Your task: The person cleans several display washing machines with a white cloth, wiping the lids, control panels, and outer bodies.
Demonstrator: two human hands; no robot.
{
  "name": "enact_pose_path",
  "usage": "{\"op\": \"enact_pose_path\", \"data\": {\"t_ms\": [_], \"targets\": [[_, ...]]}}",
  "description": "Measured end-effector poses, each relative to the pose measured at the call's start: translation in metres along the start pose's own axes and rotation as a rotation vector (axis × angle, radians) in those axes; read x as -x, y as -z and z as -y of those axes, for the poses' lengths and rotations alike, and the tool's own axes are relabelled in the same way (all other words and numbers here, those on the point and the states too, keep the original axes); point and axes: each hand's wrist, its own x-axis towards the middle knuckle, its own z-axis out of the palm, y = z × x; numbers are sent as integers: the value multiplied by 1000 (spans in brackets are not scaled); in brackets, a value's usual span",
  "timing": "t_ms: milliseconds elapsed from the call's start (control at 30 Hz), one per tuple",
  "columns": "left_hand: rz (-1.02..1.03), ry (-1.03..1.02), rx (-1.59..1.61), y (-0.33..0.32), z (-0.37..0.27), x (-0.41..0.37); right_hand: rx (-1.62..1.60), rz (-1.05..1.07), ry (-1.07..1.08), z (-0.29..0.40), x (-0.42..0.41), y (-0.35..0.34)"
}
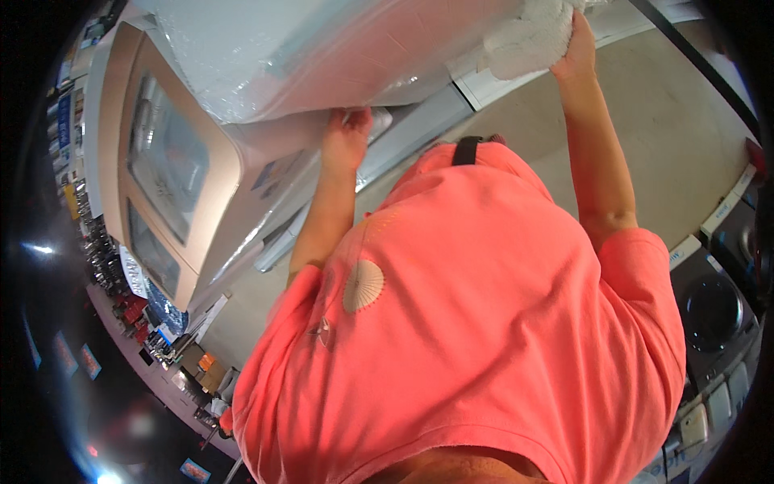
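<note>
My right hand (577, 51) grips a fluffy white cloth (526, 45) against the lower side of a white appliance (338, 54) wrapped in clear plastic film. At the film's lower edge is my left hand (347, 136), its fingers curled on the clear plastic film (284, 100) and the fingertips partly hidden. Left of that hand stands an appliance, apparently a washing machine, with a gold-framed lid (211, 187) and translucent windows (166, 157). Its side also has plastic film over it.
Dark front-loading washing machines (710, 311) line the right side. Beige floor (641, 133) shows between them and me. Shelves with small goods (100, 248) curve along the far left, and cardboard boxes (208, 372) sit at the lower left.
</note>
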Motion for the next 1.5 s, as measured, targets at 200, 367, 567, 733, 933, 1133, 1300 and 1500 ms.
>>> {"op": "enact_pose_path", "data": {"t_ms": [200,367,567,733,933,1133,1300,1500], "targets": [[15,-5,191,30,-8,-27,-28,148,34,0,10,-19],[18,-36,259,11,-21,-16,1,151,11,1,5,-15],[-261,-206,119,-45,-57,15,98,92,-113,17,9,-59],[-301,-257,198,-66,-67,37,98,225,-90,35,-11,-31],[-274,-302,81,-78,-64,63,74,24,113,30,21,-52],[267,-827,-790,-121,-92,160,391,-170,551,6,73,-87],[499,-1799,-1246,-164,-167,154,1027,-278,867,-18,73,-155],[427,-1320,-1323,-201,-157,79,1697,268,1492,-76,114,-240]]}}
